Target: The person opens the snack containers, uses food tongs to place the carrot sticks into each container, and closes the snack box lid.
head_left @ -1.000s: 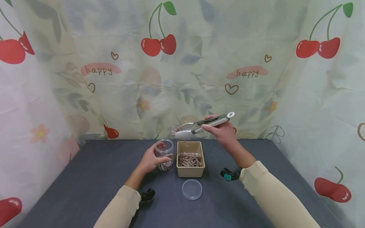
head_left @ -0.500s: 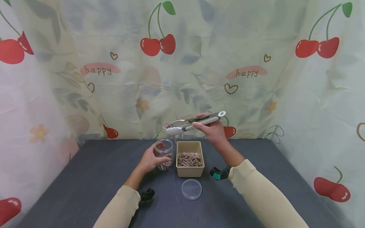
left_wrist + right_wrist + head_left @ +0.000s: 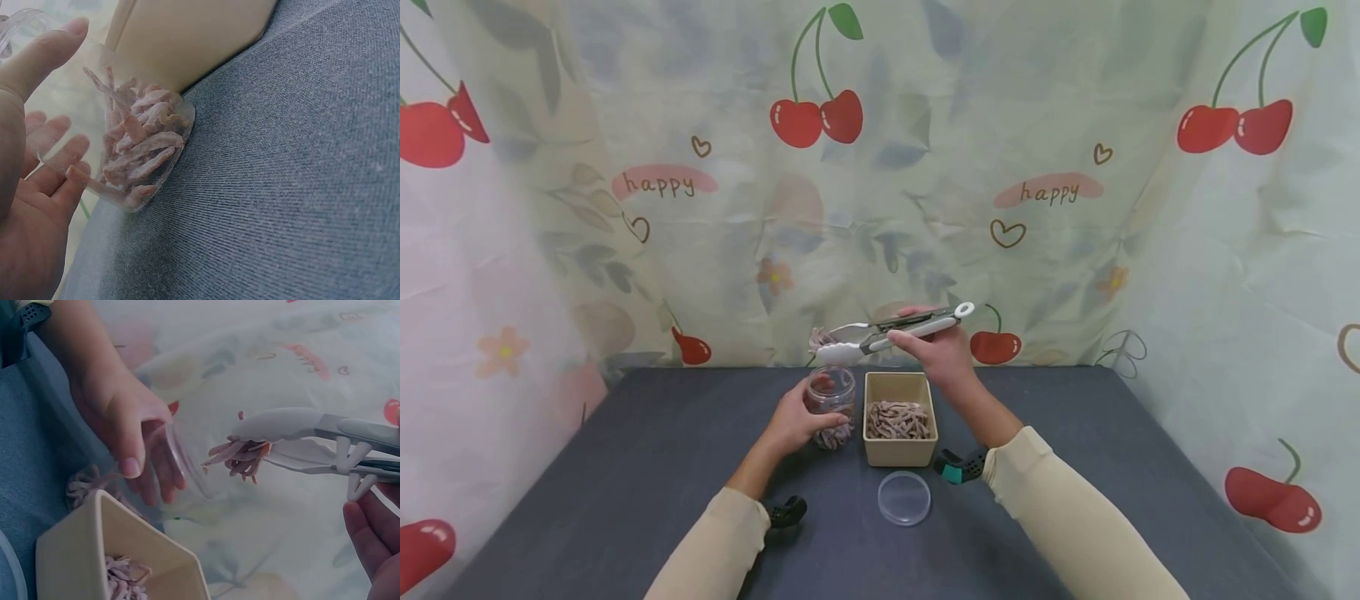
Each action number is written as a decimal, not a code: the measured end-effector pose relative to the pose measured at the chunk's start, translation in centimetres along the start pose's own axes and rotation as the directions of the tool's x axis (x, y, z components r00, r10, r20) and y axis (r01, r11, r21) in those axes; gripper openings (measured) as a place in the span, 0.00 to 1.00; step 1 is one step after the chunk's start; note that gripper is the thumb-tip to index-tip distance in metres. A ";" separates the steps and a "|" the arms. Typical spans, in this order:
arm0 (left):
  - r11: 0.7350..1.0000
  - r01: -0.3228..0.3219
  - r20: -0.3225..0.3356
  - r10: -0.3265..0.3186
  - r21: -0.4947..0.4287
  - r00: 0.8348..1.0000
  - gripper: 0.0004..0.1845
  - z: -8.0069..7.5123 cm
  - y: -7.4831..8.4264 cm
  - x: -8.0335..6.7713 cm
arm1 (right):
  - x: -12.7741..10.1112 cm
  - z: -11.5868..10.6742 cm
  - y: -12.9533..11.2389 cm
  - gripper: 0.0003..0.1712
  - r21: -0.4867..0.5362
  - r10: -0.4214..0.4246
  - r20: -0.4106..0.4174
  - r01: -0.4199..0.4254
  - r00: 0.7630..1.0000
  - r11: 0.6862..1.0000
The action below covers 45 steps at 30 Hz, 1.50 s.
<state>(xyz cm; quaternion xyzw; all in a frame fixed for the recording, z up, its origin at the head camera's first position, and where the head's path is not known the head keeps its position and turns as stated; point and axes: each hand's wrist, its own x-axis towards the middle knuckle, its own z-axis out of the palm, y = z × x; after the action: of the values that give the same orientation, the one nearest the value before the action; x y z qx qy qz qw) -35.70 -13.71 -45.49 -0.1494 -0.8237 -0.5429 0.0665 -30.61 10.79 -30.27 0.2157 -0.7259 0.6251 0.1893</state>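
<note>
While the left hand wraps the jar, right hand fingers clamp tongs pinching strips at the jar's 12 o'clock.

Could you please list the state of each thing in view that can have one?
Jar: upright on the table, lid off, partly filled with strips, held by the left hand.
Lid: lying flat on the table, apart from the jar.
Tongs: squeezed closed on a bunch of strips, held above the jar by the right hand.
Box: open, strips inside.
</note>
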 end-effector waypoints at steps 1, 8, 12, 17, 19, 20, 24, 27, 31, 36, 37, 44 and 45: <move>1.000 -0.001 0.000 0.001 0.002 1.000 0.39 0.0 0.0 0.0 | -0.1 0.1 0.0 0.19 -0.009 0.005 0.001 -0.005 1.000 1.000; 1.000 0.004 -0.007 -0.004 0.016 1.000 0.39 0.1 0.0 0.0 | -0.8 0.2 0.3 0.19 -0.041 0.040 0.028 -0.039 0.999 0.998; 0.999 0.024 -0.016 -0.023 0.029 1.000 0.40 0.1 0.0 0.0 | -1.1 0.2 0.6 0.19 -0.052 0.048 0.045 -0.046 0.998 0.998; 0.998 0.031 -0.020 -0.030 0.049 0.999 0.44 0.0 0.2 0.0 | -0.8 0.0 2.6 0.19 -0.029 0.058 0.051 -0.057 0.997 0.998; 0.998 0.020 -0.023 -0.019 0.056 1.000 0.44 0.0 0.2 -0.1 | -0.6 0.0 3.7 0.19 -0.026 0.055 0.049 -0.054 0.997 0.998; 0.998 0.018 -0.025 -0.016 0.058 1.000 0.44 0.0 0.2 -0.1 | -0.5 0.0 4.2 0.19 -0.024 0.053 0.050 -0.052 0.997 0.998; 0.998 -0.014 -0.041 0.017 0.069 0.999 0.44 0.1 0.0 -0.1 | -0.4 0.0 4.8 0.19 -0.035 0.057 0.060 -0.055 0.997 0.998; 0.998 -0.012 -0.043 0.015 0.066 0.999 0.43 0.1 -0.1 -0.1 | -0.2 0.0 4.7 0.19 -0.043 0.072 0.078 -0.068 0.994 0.997; 0.998 0.022 -0.036 -0.020 0.057 0.999 0.43 0.1 0.0 -0.1 | 0.0 0.1 4.4 0.19 -0.041 0.105 0.099 -0.102 0.990 0.994; 0.997 0.036 -0.026 -0.034 0.064 0.999 0.44 0.1 0.2 -0.1 | 0.1 0.1 4.1 0.20 -0.028 0.138 0.104 -0.136 0.985 0.990; 0.997 0.036 -0.025 -0.035 0.062 0.999 0.44 0.1 0.2 -0.1 | 0.1 0.1 4.2 0.20 -0.023 0.141 0.101 -0.139 0.985 0.990; 0.999 0.033 -0.005 -0.033 0.027 0.999 0.45 0.0 0.2 -0.1 | 0.1 0.0 4.4 0.19 0.010 0.125 0.074 -0.126 0.989 0.992; 0.999 0.030 -0.005 -0.030 0.027 1.000 0.45 0.0 0.2 -0.1 | 0.0 -0.1 4.4 0.20 0.015 0.118 0.070 -0.119 0.991 0.993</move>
<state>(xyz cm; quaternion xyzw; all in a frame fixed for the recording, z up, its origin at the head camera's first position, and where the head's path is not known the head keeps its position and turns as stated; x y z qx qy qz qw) -35.56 -13.59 -45.33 -0.1349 -0.8329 -0.5331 0.0623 -33.02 11.45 -33.84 0.1955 -0.7374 0.6344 0.1245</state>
